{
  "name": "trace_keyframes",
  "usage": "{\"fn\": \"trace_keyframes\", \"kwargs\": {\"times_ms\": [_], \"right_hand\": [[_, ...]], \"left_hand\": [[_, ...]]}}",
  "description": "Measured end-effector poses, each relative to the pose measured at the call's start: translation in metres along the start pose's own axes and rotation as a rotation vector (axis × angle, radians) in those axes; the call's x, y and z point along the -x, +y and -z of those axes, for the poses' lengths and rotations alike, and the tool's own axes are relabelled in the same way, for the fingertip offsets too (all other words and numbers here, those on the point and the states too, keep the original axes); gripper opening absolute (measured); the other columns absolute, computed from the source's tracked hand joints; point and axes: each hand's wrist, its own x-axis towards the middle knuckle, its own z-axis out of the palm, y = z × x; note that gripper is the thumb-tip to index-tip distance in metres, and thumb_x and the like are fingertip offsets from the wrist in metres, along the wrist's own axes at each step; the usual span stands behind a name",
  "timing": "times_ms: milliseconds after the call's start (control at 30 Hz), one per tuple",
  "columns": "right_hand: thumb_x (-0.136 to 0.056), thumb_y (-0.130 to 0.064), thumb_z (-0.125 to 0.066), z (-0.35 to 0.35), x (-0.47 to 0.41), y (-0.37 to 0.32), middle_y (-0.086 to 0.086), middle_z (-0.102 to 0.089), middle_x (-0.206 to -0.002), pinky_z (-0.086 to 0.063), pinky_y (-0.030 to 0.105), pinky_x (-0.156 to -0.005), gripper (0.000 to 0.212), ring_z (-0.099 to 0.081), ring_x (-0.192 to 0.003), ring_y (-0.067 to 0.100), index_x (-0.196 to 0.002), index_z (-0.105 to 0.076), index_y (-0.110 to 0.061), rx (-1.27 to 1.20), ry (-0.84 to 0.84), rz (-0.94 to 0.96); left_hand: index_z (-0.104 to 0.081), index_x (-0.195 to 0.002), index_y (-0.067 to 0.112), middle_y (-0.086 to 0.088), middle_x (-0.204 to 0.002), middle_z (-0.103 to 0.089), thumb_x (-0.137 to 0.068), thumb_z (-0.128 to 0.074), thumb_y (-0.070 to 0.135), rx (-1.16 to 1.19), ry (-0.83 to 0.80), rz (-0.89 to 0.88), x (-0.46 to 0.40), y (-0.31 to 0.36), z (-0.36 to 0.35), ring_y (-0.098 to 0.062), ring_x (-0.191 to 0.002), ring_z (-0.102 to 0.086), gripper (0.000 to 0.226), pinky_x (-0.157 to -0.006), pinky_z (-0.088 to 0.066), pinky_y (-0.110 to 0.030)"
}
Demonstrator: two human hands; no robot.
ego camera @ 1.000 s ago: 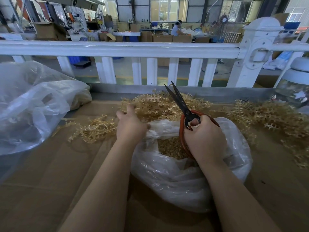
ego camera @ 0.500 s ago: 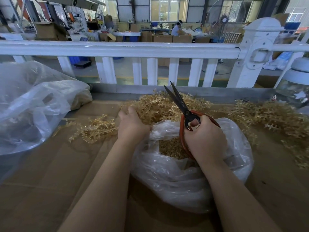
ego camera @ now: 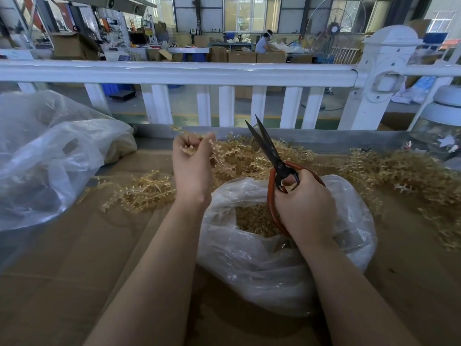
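The left hand (ego camera: 193,168) is raised near the middle of the tabletop's (ego camera: 74,270) far edge, its grip curled and pinching a golden sprig (ego camera: 216,147) between thumb and fingers. The right hand (ego camera: 305,208) has its grip wrapped round the red handles of the scissors (ego camera: 268,146), whose blades are slightly apart and point up and away. It sits over the open clear bag (ego camera: 274,270) at the tabletop's middle, which holds small golden pieces (ego camera: 252,218). A heap of sprigs (ego camera: 249,161) lies along the far edge, and another bag (ego camera: 50,158) lies at the left edge.
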Motion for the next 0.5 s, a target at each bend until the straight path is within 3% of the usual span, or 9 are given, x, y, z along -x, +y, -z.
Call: {"fn": "trace_keyframes", "kwargs": {"times_ms": [100,200,267,400,467,500], "right_hand": [[-0.084,-0.067,-0.045,-0.001,0.000,0.001,-0.021,-0.048,-0.064,-0.030,0.017,-0.052,0.042,-0.044,-0.059,0.000,-0.077,-0.055,-0.027,-0.075,0.013,0.004],[-0.085,-0.062,-0.050,0.001,0.000,0.000,-0.020,-0.049,-0.063,-0.032,0.016,-0.055,0.036,-0.046,-0.059,0.001,-0.077,-0.055,-0.028,-0.147,0.011,0.013],[-0.083,-0.058,-0.051,0.003,0.000,-0.003,-0.022,-0.046,-0.059,-0.028,0.007,-0.051,0.031,-0.044,-0.055,-0.005,-0.072,-0.053,-0.029,-0.174,-0.015,0.017],[-0.090,-0.033,-0.068,0.001,-0.005,0.002,-0.015,-0.045,-0.050,-0.037,0.008,-0.051,0.041,-0.049,-0.049,0.001,-0.057,-0.044,-0.031,-0.276,-0.063,0.014],[-0.091,-0.026,-0.071,0.001,-0.008,0.003,-0.008,-0.054,-0.053,-0.042,0.015,-0.049,0.035,-0.057,-0.054,0.003,-0.060,-0.055,-0.022,-0.345,-0.115,-0.015],[-0.091,-0.027,-0.071,0.001,-0.009,0.002,-0.001,-0.059,-0.056,-0.049,0.026,-0.054,0.032,-0.059,-0.057,0.008,-0.064,-0.061,-0.014,-0.389,-0.140,-0.030]], "left_hand": [[-0.051,-0.095,0.011,-0.002,-0.080,-0.067,-0.091,-0.064,0.002,0.214,-0.268,0.204,0.002,0.007,-0.002,-0.016,-0.069,-0.064,0.016,-0.060,-0.053,-0.025],[-0.054,-0.113,0.004,-0.008,-0.087,-0.072,-0.082,-0.067,-0.003,0.142,-0.472,0.333,0.012,0.006,-0.005,-0.017,-0.069,-0.066,0.035,-0.060,-0.055,-0.023],[-0.055,-0.109,0.004,-0.010,-0.090,-0.074,-0.071,-0.073,0.002,0.088,-0.528,0.372,0.017,0.002,-0.005,-0.018,-0.070,-0.068,0.041,-0.061,-0.052,-0.024],[-0.063,-0.107,0.007,-0.007,-0.089,-0.073,-0.071,-0.075,0.007,0.034,-0.612,0.384,0.021,-0.004,-0.001,-0.016,-0.073,-0.069,0.038,-0.060,-0.049,-0.023],[-0.066,-0.107,0.007,-0.006,-0.088,-0.073,-0.072,-0.075,0.008,0.029,-0.628,0.385,0.021,-0.004,0.001,-0.016,-0.072,-0.069,0.036,-0.059,-0.050,-0.021],[-0.066,-0.107,0.008,-0.006,-0.088,-0.073,-0.071,-0.075,0.009,0.020,-0.636,0.387,0.022,-0.004,0.002,-0.015,-0.072,-0.069,0.036,-0.058,-0.050,-0.021]]}}
